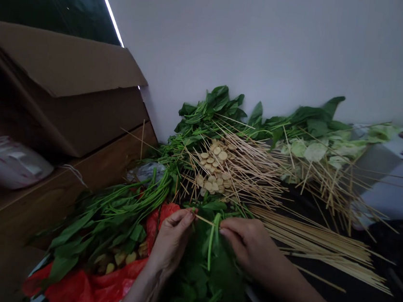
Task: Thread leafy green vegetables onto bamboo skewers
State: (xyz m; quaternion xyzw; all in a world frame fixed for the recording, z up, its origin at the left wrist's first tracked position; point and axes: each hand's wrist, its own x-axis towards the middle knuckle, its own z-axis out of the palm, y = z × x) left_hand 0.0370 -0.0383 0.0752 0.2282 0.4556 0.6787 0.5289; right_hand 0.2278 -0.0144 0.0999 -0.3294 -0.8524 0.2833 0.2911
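Note:
My left hand (174,233) pinches one end of a thin wooden skewer (204,219) at the middle front. Folded green stems (212,242) sit on that skewer, with their leaves hanging below between my hands. On the right side of the stems, my right hand (246,238) has its fingers closed on the greens where the skewer meets them. More leafy greens (204,287) lie beneath both hands. Just beyond them are skewered pale round slices (216,169), their sticks pointing right.
Leafy greens (106,218) lie on a red plastic bag (87,290) at left. Loose skewers (322,244) lie at right. Behind stand greens (214,106) and skewered pale green leaves (314,151) against the wall (272,42). A cardboard box (64,106) and white container (7,163) are far left.

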